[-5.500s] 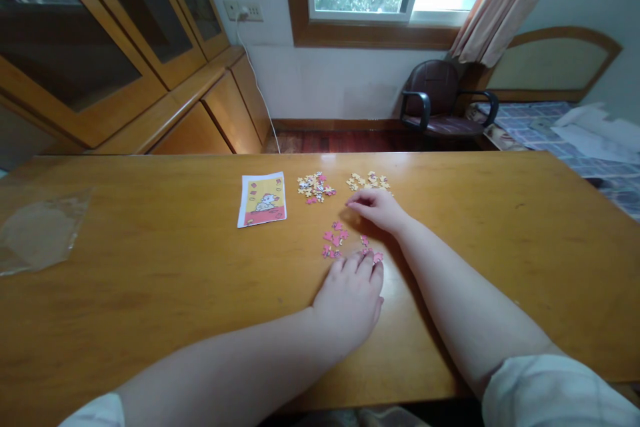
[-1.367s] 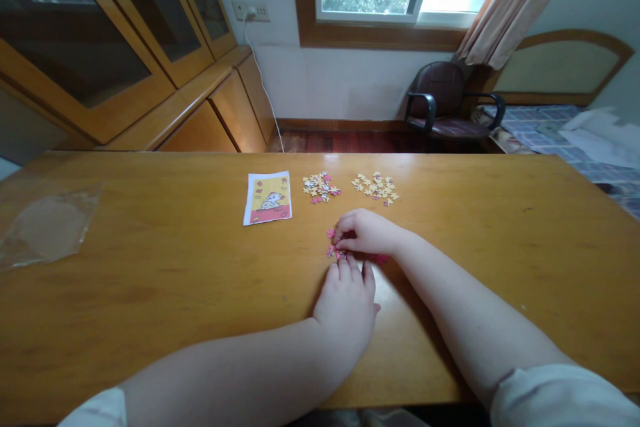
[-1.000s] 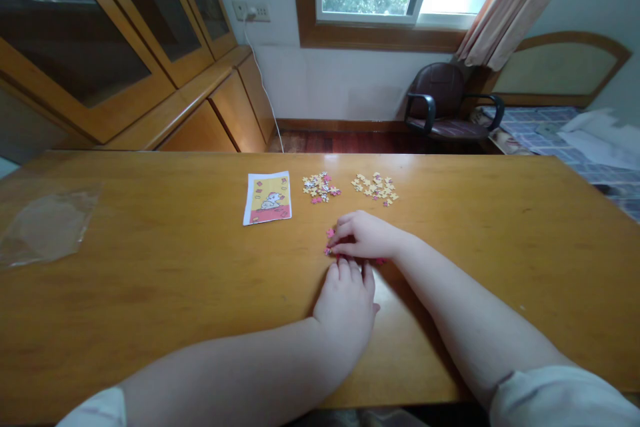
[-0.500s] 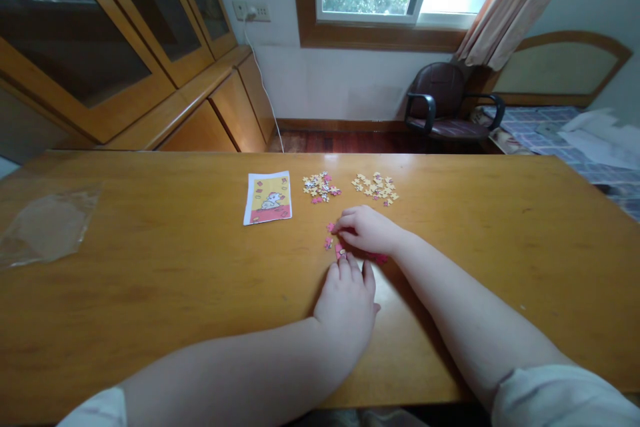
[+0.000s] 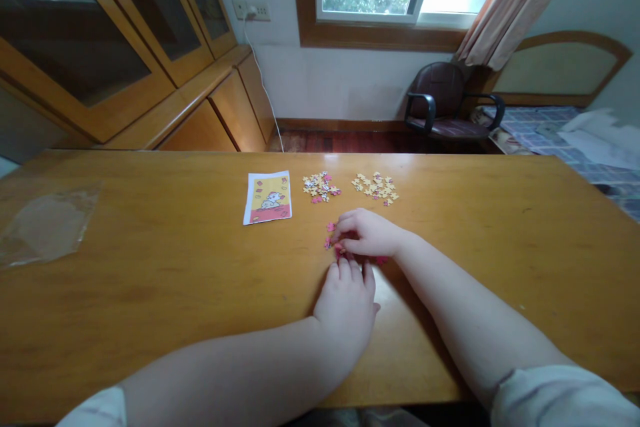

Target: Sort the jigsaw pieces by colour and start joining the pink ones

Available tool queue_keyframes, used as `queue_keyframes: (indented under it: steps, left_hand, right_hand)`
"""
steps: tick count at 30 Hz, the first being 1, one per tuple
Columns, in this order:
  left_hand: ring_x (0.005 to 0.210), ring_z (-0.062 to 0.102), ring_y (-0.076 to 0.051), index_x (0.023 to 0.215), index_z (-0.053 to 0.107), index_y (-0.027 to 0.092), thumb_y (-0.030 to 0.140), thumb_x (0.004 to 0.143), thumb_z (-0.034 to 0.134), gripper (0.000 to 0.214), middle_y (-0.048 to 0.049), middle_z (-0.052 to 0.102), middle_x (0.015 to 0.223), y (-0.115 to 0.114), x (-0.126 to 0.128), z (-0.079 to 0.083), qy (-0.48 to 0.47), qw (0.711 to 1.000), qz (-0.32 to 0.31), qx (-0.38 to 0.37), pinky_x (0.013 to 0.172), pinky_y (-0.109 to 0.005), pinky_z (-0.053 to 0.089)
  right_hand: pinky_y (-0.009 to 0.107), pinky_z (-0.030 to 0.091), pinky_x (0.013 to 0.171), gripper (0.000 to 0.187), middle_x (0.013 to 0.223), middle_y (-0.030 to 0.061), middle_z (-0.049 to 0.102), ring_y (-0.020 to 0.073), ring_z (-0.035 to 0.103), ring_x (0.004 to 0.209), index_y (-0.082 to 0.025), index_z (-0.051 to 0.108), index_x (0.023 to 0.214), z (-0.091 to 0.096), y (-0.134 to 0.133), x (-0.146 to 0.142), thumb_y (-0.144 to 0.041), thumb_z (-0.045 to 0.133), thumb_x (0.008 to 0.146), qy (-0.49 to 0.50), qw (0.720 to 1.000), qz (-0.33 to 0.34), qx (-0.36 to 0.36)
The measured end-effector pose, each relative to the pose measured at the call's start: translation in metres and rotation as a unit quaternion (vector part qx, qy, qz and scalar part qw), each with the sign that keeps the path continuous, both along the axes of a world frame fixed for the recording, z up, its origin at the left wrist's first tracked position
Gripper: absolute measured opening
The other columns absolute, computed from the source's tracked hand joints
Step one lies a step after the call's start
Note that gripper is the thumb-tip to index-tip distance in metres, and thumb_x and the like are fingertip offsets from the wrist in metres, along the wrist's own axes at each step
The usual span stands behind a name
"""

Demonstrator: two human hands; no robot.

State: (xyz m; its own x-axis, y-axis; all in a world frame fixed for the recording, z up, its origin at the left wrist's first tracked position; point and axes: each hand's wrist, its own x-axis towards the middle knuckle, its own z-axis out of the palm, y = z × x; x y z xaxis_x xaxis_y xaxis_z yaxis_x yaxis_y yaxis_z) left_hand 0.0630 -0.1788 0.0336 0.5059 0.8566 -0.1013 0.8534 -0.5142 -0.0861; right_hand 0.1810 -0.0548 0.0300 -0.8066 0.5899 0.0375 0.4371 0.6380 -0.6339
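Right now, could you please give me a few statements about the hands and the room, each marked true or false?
1. The left hand is nearer the person than the right hand. True.
2. The right hand touches the mostly yellow pile. False: it is at the pink pieces.
3. The picture card lies left of the mixed-colour pile. True.
4. The brown chair stands beyond the table. True.
5. Nothing lies on the table's left part. False: a clear plastic bag does.

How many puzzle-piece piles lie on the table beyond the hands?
2: a mixed pile just right of the picture card, and a mostly yellow pile farther right. Neither is hidden.
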Motion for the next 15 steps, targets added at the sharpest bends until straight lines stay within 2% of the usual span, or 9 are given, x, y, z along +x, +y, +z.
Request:
queue_keyframes:
  steps: [4, 7, 15]
  left_hand:
    - [0.111, 0.050, -0.033, 0.135, 0.045, 0.008, 0.049, 0.082, 0.058, 0.068, -0.0232, 0.057, 0.122, -0.0003, -0.0001, -0.0010, 0.011, 1.000, -0.003, 0.000, 0.088, -0.041, 0.037]
    - [0.116, 0.047, -0.035, 0.136, 0.045, 0.009, 0.050, 0.083, 0.056, 0.067, -0.0240, 0.054, 0.128, -0.0005, -0.0001, -0.0017, 0.010, 1.000, -0.003, 0.006, 0.090, -0.041, 0.037]
    - [0.117, 0.049, -0.037, 0.135, 0.047, 0.010, 0.049, 0.085, 0.053, 0.064, -0.0279, 0.050, 0.132, 0.0002, -0.0005, -0.0036, -0.005, 1.000, -0.007, -0.016, 0.089, -0.044, 0.037]
  right_hand:
    - [0.026, 0.042, 0.076, 0.023, 0.085, 0.0044, 0.064, 0.0140, 0.058, 0.077, -0.020, 0.073, 0.100, -0.0013, -0.0017, -0.0013, -0.024, 0.062, 0.080, -0.009, 0.999, 0.000, 0.032]
    - [0.027, 0.039, 0.077, 0.020, 0.082, 0.0037, 0.063, 0.0141, 0.057, 0.078, -0.023, 0.074, 0.096, -0.0040, -0.0003, -0.0006, -0.030, 0.061, 0.083, -0.024, 0.998, -0.024, 0.061]
    - [0.027, 0.035, 0.073, 0.027, 0.076, 0.0049, 0.063, 0.0152, 0.055, 0.076, -0.017, 0.070, 0.076, -0.0098, 0.0068, 0.0030, -0.041, 0.062, 0.081, -0.068, 0.975, -0.161, 0.134]
